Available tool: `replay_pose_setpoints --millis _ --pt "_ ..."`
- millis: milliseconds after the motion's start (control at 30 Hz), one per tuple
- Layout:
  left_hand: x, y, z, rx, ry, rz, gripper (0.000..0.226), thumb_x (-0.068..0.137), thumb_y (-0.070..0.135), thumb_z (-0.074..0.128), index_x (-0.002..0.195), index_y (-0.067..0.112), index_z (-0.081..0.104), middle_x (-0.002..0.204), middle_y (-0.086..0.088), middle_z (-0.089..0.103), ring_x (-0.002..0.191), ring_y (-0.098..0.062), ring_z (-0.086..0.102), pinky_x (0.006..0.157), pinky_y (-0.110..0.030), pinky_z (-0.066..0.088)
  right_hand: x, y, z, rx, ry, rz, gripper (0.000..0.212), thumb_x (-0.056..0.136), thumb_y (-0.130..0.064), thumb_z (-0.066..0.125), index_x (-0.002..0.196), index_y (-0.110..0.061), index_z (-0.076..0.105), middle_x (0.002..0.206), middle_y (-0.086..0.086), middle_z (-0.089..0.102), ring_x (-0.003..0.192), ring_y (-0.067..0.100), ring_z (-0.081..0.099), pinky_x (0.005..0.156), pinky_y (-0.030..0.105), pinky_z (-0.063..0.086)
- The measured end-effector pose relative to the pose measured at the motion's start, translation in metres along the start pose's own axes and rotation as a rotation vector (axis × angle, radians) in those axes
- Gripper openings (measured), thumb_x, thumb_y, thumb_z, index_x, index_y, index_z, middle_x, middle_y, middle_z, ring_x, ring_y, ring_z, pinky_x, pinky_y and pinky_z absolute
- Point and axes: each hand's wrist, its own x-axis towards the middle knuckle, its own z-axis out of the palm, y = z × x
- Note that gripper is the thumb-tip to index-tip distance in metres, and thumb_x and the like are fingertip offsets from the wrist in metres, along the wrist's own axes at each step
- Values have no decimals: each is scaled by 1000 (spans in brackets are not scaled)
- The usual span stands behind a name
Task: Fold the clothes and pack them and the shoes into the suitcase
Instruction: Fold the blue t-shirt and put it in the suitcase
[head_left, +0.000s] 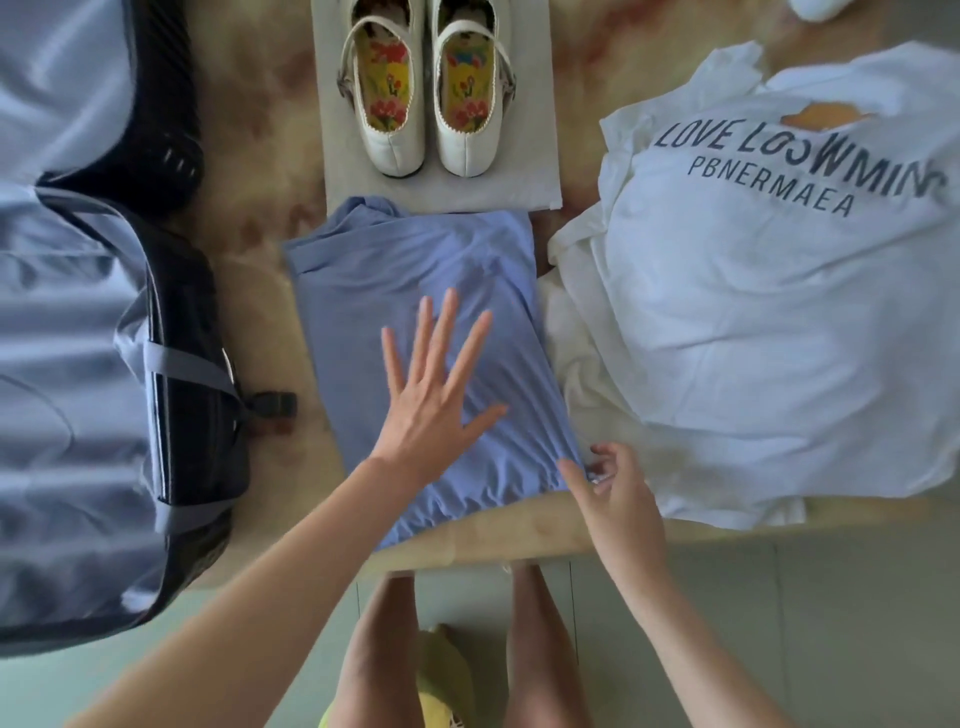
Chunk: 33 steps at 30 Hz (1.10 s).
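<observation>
Blue shirt (415, 275) lies folded on the table (260, 312), just on the near side of the white shoes (396, 148). My left hand (431, 405) presses flat on it, and my right hand (618, 493) pinches its near corner.

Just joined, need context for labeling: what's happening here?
A person is folding a blue garment. The left hand presses flat on it while the right hand pinches its near right corner. The white T-shirt lies unfolded to the right, the white shoes sit beyond, and the suitcase lies open on the left.
</observation>
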Motion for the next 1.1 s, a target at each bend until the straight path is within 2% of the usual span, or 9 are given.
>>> replay_pose_setpoints --millis 133,200,300,433,567,667,767,967,1100 --pt "-86 0 -1 -382 -36 -611 111 74 50 72 152 30 -5 159 -7 -10 147 -27 -4 114 -53 15 3 -3 7 -17 17 48 31 83 -30 71 104 -19 51 86 -14 56 83 14 59 65 28 39" --pt "-111 -13 12 -401 -198 -718 115 72 67 63 149 35 -17 157 0 -20 147 -27 -8 112 -56 25 4 -2 10 -47 42 43 27 84 -22 69 102 -18 49 83 -13 55 82 19 61 64 31 40" --pt "-114 -28 23 -167 -367 -643 102 76 83 27 149 27 -18 159 -9 -15 146 -35 -7 107 -65 27 3 -2 16 -196 82 12 30 84 -15 68 104 -15 46 85 -6 55 83 27 61 61 31 36" --pt "-116 -16 5 -232 -56 -550 119 65 41 83 152 23 3 158 -15 -7 146 -27 -10 110 -53 21 -1 1 16 -387 205 -433 46 69 -5 77 105 -12 51 103 5 56 96 27 54 75 33 43" --pt "-135 -22 1 -151 18 -175 79 50 32 92 113 18 47 128 -8 44 119 -30 41 97 -37 36 7 22 6 -631 -7 -849 57 67 -18 82 115 -18 52 132 5 49 114 25 47 95 34 35" --pt "-144 -32 14 -173 -89 -117 71 41 30 95 94 21 48 105 3 50 98 -21 48 85 -29 40 21 33 2 -710 -151 -889 65 61 -17 87 117 -17 53 138 1 43 118 25 48 97 35 35" --pt "-142 -41 20 -199 10 -154 56 48 29 92 91 16 57 95 0 59 92 -21 52 86 -30 41 35 31 -4 -667 -169 -889 70 60 -13 86 121 -16 51 135 1 45 112 24 52 95 34 38" --pt "-154 -53 24 -187 -2 -88 66 55 35 89 108 16 54 111 0 54 104 -22 52 98 -47 41 44 28 -13 -697 -153 -1008 38 82 -24 56 118 -14 60 133 0 52 105 22 54 95 33 37" --pt "-155 -50 22 -216 57 -190 28 74 24 65 101 15 63 109 -3 57 98 -26 55 88 -38 45 44 21 -17 -680 -138 -1037 32 85 -25 49 111 -15 66 125 0 61 101 21 56 93 32 38"
